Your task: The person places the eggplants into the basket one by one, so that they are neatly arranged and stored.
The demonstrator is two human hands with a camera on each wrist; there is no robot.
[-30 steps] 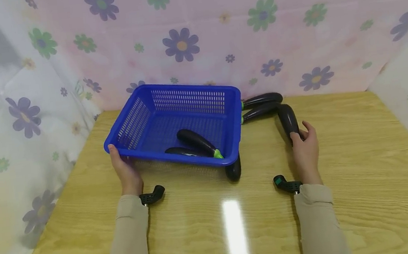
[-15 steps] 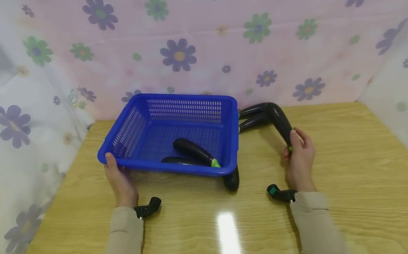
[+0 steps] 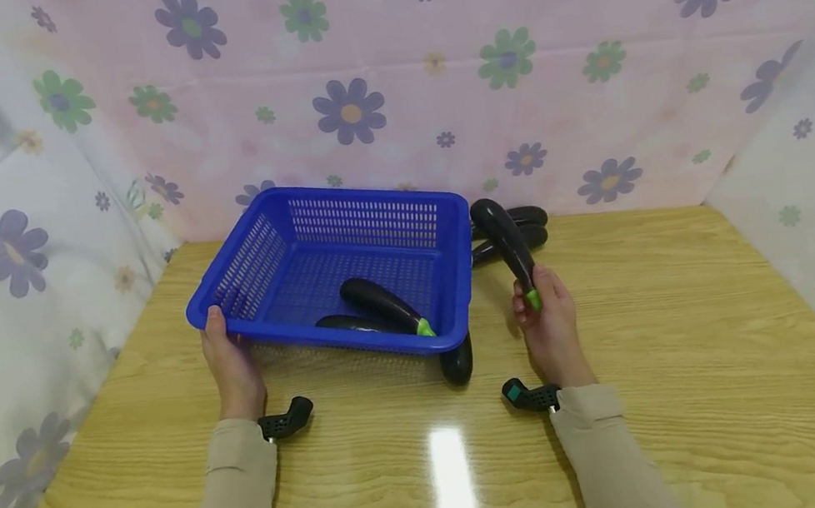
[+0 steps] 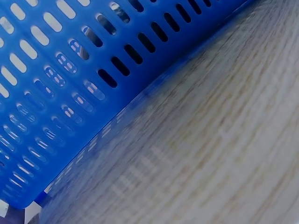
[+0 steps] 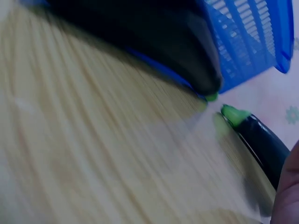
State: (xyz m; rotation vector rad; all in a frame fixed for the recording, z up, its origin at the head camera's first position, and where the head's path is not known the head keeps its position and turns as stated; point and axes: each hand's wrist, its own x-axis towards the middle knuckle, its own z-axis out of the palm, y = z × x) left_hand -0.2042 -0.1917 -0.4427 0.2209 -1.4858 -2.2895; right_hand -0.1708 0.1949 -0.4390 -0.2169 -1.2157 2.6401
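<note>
My left hand [image 3: 235, 378] grips the blue plastic basket [image 3: 273, 329] at its front left corner, thumb over the rim. Two dark eggplants lie inside; the upper eggplant [image 3: 381, 300] shows a green stem, and the front wall partly hides the lower eggplant [image 3: 351, 322]. With my right hand [image 3: 556, 333] I hold another eggplant [image 3: 502, 235] by its green stem end, blunt end pointing up and left beside the basket's right wall. In the left wrist view, the basket's slotted wall [image 4: 70, 93] fills the upper left.
Behind the held eggplant, two eggplants lie on the table, a rear eggplant [image 3: 530, 214] and a nearer eggplant [image 3: 530, 236]. One more eggplant [image 3: 458, 363] pokes out below the basket's front right corner. A flowered cloth [image 3: 386, 64] hangs behind the wooden table [image 3: 687, 323].
My right hand has lifted the eggplant from the right and carried it left toward the basket, its blunt end swinging left. My left hand keeps its grip on the basket.
</note>
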